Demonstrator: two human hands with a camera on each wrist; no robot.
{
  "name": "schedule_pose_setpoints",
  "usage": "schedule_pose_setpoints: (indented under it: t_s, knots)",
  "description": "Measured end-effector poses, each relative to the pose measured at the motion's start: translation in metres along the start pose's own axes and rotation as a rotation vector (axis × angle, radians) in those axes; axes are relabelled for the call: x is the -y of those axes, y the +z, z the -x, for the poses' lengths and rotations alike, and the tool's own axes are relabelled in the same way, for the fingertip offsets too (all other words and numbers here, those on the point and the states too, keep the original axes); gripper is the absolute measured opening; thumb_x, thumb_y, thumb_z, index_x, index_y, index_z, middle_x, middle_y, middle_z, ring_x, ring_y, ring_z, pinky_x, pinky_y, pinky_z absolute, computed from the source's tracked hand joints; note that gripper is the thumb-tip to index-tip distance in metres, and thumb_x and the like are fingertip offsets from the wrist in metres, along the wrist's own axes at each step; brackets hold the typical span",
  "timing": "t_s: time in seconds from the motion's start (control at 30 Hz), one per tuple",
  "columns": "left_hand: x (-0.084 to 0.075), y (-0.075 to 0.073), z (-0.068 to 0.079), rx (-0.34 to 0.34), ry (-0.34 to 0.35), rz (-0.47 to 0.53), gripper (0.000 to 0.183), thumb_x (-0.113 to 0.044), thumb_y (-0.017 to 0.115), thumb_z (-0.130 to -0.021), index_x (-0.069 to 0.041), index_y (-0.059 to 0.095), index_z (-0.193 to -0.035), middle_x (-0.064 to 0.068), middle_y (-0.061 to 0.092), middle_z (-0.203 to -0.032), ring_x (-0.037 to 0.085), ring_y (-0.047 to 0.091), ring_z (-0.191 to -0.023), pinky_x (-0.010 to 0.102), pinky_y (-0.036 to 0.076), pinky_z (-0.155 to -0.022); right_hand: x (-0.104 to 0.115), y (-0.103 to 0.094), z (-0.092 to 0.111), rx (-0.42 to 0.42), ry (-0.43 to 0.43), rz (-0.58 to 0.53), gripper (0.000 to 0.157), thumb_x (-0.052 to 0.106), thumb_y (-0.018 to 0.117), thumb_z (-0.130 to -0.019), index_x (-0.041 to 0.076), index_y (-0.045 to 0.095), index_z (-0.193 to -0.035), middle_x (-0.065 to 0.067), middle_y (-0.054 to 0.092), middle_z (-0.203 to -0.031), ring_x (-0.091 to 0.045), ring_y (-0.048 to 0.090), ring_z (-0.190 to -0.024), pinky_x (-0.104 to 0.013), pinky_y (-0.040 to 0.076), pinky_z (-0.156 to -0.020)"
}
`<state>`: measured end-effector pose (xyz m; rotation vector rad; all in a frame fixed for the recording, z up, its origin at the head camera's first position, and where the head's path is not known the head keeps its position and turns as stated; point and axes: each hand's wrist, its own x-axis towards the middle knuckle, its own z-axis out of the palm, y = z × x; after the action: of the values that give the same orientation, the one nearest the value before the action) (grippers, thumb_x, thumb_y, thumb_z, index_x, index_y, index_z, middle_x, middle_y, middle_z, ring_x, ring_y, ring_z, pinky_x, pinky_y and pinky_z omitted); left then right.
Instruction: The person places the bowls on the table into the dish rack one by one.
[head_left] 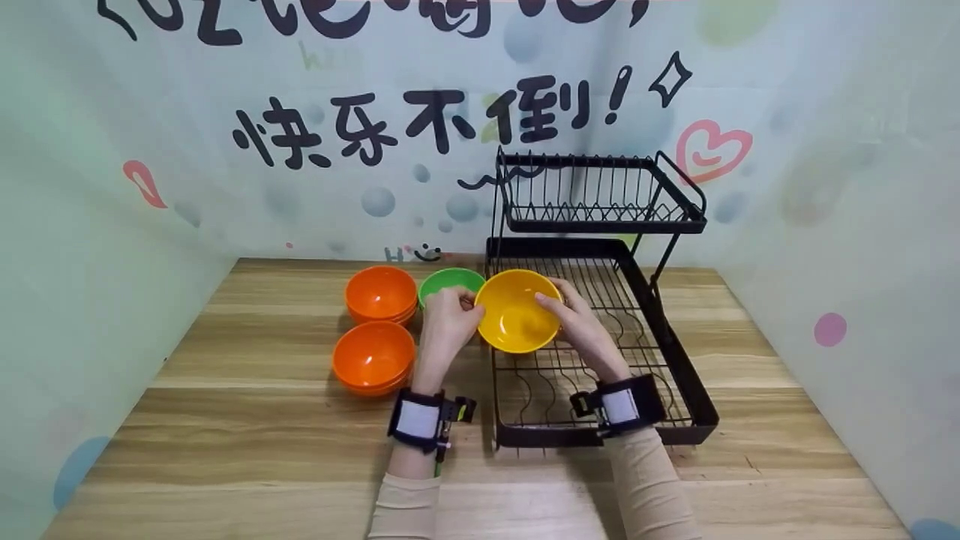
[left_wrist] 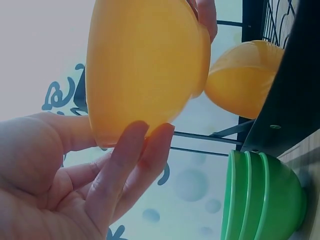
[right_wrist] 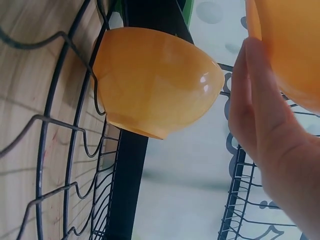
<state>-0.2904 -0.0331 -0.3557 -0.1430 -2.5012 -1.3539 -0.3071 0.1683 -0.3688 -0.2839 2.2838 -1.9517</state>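
Note:
Both hands hold a yellow bowl up over the left side of the black dish rack, its inside facing the head camera. On its left rim, the left hand pinches with thumb and fingers. The right hand grips the opposite side, thumb over the rim and fingers outside. A second yellow bowl sits tilted in the rack's lower tier, below the held one; in the head view it is hidden. Beside the rack, just behind the left hand, is a stack of green bowls.
Two stacks of orange bowls stand left of the green ones, one nearer the front. An upper wire shelf overhangs the rack's back part. Behind the wooden table hangs a printed backdrop.

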Motion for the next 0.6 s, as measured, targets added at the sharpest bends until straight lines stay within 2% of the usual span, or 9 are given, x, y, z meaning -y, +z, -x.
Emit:
schedule_pose_setpoints:
  t_s: [0.23, 0.43, 0.6]
  knots:
    - [-0.0008, 0.0021, 0.0013, 0.026, 0.009, 0.016, 0.017, -0.006, 0.060, -0.083, 0.002, 0.071, -0.094, 0.017, 0.073, -0.088, 0.022, 0.067, -0.071, 0.026, 0.054, -0.060, 0.0005, -0.0009, -0.0005, -0.022, 0.025, -0.004, 0.047, 0.033, 0.051, -0.096, 0.012, 0.043, -0.137, -0.015, 0.049, -0.129, -0.020, 0.060, -0.095, -0.033, 0.057, -0.074]
    - [-0.0024, 0.0046, 0.0006, 0.102, 0.021, 0.031, 0.021, -0.014, 0.063, -0.089, 0.002, 0.068, -0.101, 0.018, 0.072, -0.093, 0.022, 0.068, -0.075, 0.025, 0.055, -0.062, 0.0030, -0.0036, 0.0026, -0.083, 0.008, -0.018, 0.045, 0.034, 0.045, -0.097, 0.010, 0.047, -0.135, -0.013, 0.054, -0.123, -0.016, 0.059, -0.092, -0.031, 0.054, -0.075]
    - [-0.0031, 0.0069, -0.0002, 0.168, 0.019, 0.061, 0.028, -0.026, 0.059, -0.094, 0.000, 0.067, -0.101, 0.014, 0.071, -0.083, 0.019, 0.067, -0.063, 0.020, 0.050, -0.053, 0.0034, -0.0080, 0.0041, -0.165, -0.034, -0.033, 0.045, 0.036, 0.042, -0.097, 0.009, 0.049, -0.133, -0.011, 0.057, -0.116, -0.014, 0.060, -0.087, -0.027, 0.053, -0.070]
